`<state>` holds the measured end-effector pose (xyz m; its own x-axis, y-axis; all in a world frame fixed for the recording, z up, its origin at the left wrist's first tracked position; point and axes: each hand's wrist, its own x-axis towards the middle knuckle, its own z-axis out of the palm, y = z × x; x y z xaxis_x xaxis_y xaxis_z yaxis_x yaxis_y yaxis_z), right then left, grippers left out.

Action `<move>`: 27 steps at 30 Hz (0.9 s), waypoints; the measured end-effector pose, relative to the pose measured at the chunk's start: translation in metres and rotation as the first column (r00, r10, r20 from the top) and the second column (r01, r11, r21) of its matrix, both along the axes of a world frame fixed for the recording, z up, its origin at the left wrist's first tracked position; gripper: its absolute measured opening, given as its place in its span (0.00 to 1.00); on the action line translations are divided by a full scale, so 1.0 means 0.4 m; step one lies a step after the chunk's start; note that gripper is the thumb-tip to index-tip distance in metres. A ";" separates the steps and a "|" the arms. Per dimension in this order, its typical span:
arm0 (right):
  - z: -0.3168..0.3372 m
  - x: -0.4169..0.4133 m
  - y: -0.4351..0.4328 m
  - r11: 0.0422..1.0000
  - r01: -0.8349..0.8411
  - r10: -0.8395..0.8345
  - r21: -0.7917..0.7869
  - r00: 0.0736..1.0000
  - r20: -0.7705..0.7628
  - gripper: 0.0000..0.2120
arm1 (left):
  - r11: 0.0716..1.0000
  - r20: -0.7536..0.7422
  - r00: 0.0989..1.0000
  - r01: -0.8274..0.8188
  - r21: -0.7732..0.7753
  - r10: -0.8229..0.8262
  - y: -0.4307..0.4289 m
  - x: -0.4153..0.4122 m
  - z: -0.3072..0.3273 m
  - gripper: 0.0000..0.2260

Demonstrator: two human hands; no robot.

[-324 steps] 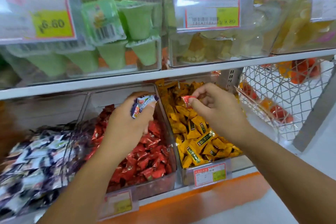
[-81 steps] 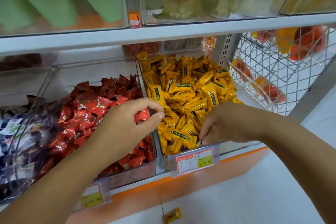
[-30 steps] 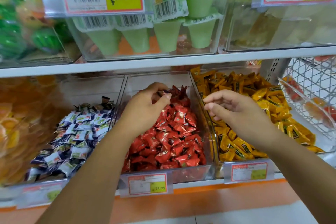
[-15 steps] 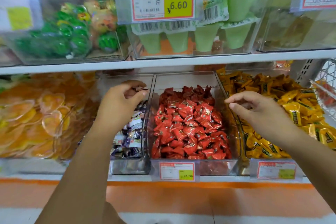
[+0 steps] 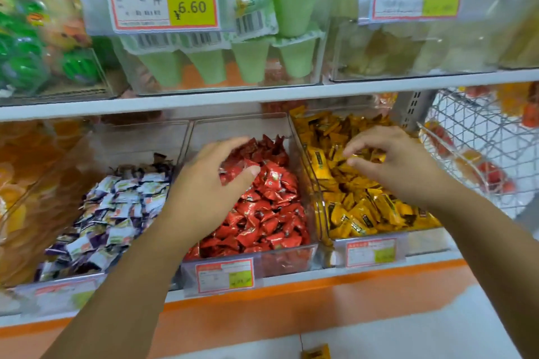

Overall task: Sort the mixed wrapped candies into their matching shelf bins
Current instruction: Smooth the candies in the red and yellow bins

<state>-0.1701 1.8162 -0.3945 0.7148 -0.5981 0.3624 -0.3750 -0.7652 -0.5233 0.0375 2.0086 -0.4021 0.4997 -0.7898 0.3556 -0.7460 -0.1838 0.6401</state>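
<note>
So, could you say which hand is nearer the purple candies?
Left. The left hand is over the red candies, beside the purple candies; the right hand is over the yellow candies, farther.

The red candies [image 5: 262,213] and yellow candies [image 5: 364,207] wear glossy, crinkled wrappers. The middle bin [image 5: 287,260] is clear, smooth plastic. On the right, the basket [image 5: 481,137] is white-coated wire. The price label [image 5: 140,0] looks like matt paper.

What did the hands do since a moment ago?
The left hand moved right, from the purple-white candies to over the red candies; the small candy it pinched is out of sight. The right hand moved right, over the yellow candies. The bins stayed put.
</note>
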 end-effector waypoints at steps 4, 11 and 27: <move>-0.048 -0.033 -0.015 0.996 -0.089 0.081 -0.007 0.937 -0.340 0.25 | 0.967 0.130 0.962 0.226 0.121 -0.241 -0.109 -0.107 -0.038 0.26; -0.127 -0.012 -0.041 0.963 -0.097 -0.035 -0.251 0.880 -0.474 0.20 | 0.925 0.187 0.930 0.257 0.279 -0.315 -0.203 -0.110 -0.096 0.33; -0.048 -0.087 -0.097 0.974 0.014 -0.118 -0.227 0.884 -0.453 0.06 | 0.914 0.227 0.910 0.275 0.298 -0.348 -0.186 -0.087 -0.095 0.35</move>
